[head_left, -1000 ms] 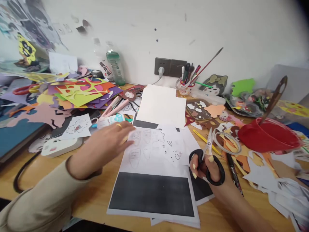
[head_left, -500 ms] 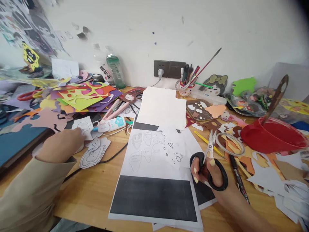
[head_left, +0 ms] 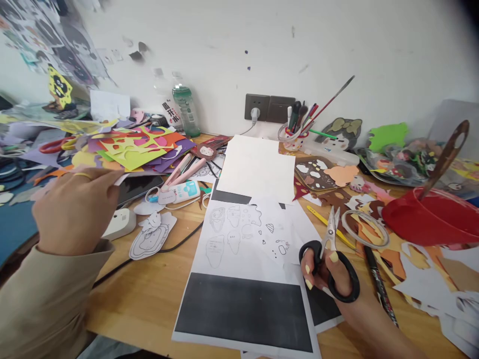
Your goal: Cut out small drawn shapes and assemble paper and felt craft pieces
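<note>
- Fingers of the right hand, head view: passed through the black loops and gripping the scissors. Blades stand slightly parted, tips toward the back edge of the counter.
- Left hand, head view: fingers pinched on a piece of paper. Only a pale corner shows; the remainder is hidden. Position is over the left side of the counter, near the phone and the white device.
- Printed sheet: flat at mid-counter, line drawings on its upper part, a dark block toward the front edge. Scissors are held at its right border.
- Blank sheet: flat, nearer the back edge, overlapping dark-printed paper.
- Cut-out drawing: between left hand and printed sheet, lying across a black cable.
- Left rear corner: coloured paper, piled; two bottles beyond, against the wall.
- Right side: marker, ring of tape and paper scraps lie loose. Red bowl is tilted near the right edge.
- Back edge: pen cup, filled, near the wall socket.
</note>
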`<state>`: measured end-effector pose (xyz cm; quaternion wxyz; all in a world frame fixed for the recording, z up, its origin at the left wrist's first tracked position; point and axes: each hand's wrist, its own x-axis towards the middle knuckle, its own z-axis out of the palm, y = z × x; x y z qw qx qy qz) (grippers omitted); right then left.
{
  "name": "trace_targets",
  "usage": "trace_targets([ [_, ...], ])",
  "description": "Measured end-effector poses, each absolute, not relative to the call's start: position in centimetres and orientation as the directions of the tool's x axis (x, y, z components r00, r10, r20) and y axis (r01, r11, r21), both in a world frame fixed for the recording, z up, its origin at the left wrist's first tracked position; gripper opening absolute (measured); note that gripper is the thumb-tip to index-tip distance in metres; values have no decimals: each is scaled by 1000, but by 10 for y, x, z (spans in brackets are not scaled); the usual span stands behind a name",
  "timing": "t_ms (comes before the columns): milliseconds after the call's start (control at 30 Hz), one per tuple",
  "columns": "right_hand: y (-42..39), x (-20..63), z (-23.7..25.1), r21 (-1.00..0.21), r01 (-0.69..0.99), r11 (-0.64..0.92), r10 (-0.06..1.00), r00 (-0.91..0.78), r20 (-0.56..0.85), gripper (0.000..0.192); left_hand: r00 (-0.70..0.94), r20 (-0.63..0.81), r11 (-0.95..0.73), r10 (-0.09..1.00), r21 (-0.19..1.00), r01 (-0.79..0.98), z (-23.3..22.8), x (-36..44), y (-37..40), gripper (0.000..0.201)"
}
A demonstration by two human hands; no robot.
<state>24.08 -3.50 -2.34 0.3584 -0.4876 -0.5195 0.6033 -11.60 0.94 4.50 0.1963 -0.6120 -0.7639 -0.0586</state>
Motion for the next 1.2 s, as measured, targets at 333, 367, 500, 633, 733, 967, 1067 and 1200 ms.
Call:
trace_targets([
  [333, -37, 241, -22, -976, 67, -207, 938, -270, -218, 52, 387, -28, -382, 922, -251, 890, 26, -113, 39, 47],
  [367, -37, 240, -21, -978, 74, -197, 941, -264, -210, 51, 393, -2, -383, 920, -226, 896, 26, -109, 36, 44],
  [500, -38, 240, -21, -981, 86, -174, 945, -266, -190, 50, 526, 38, -517, 850, -142, 844, 29, -67, 13, 32],
  [633, -37, 240, -19, -980, 92, -176, 949, -249, -194, 49, 750, 20, -749, 661, -44, 661, 14, -6, -3, 29],
  [733, -38, 238, -16, -979, 69, -189, 956, -214, -200, 48, 847, 36, -841, 530, -103, 531, -5, 30, -5, 33],
  [967, -39, 234, -16, -974, 46, -220, 961, -159, -225, 49, 893, 196, -879, 405, -187, 439, -33, 55, 0, 37],
  [1067, -37, 235, -17, -975, 50, -218, 959, -177, -223, 51, 906, 242, -875, 346, -266, 405, -39, 54, 0, 31],
  [1200, -37, 235, -18, -970, 52, -237, 953, -180, -243, 51, 912, 285, -882, 297, -284, 376, -39, 54, 0, 29],
])
